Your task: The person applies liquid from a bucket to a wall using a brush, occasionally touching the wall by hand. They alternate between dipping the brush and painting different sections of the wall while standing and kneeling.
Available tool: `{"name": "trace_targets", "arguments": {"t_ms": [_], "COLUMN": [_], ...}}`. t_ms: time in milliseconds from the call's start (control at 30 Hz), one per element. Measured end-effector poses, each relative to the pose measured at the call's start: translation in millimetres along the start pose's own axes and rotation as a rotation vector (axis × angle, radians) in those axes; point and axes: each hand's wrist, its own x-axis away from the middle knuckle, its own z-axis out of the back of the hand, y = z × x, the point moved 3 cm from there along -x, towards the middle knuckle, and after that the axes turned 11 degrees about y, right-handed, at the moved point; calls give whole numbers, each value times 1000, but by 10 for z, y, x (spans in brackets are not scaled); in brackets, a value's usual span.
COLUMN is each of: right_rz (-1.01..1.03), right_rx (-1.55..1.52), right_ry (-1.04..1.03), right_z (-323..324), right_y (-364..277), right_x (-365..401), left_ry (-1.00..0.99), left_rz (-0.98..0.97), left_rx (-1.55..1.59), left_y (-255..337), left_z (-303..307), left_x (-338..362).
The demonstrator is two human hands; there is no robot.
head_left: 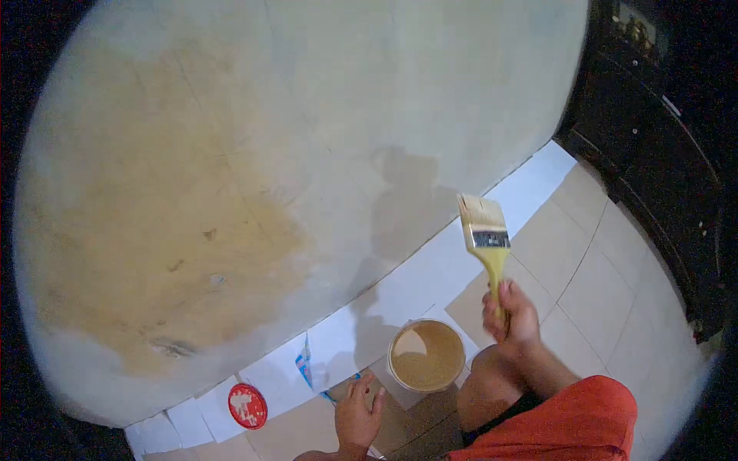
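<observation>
My right hand (513,316) is closed round the yellow handle of a wide flat paintbrush (486,223), raised with its pale bristles pointing up, apart from the wall. Below and left of it, a round tub (392,376) of tan paint (432,361) stands on a white sheet. My left hand (359,411) hangs low, left of the tub, with its fingers loosely stretched out. Close to its fingertips lies a white and blue wrapper (305,365), partly hidden. A red lid (247,406) smeared with white lies farther left.
White paper sheets (415,280) line the floor along the wall's foot. The pale wall (330,100) bears a large tan patch (169,230) with damaged spots. Dark furniture (653,154) stands at the right. My bent knee (492,376) is beside the tub, over floor tiles (592,284).
</observation>
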Motion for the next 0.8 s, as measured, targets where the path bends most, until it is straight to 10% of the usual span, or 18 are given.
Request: {"name": "trace_targets", "arguments": {"t_ms": [267,500,800], "right_rz": [-35,54,224], "right_rx": [169,367,768], "right_ry": [39,-149,-61], "right_z": [-89,-147,83], "right_y": [625,455,410], "right_x": [200,409,1003], "left_ry": [-74,-194,-442], "left_rz": [225,-267,-131], "left_rx": [103,-46,-67], "left_y": [47,301,990], "left_z": [-351,-576,332], "left_x": [261,815,948]}}
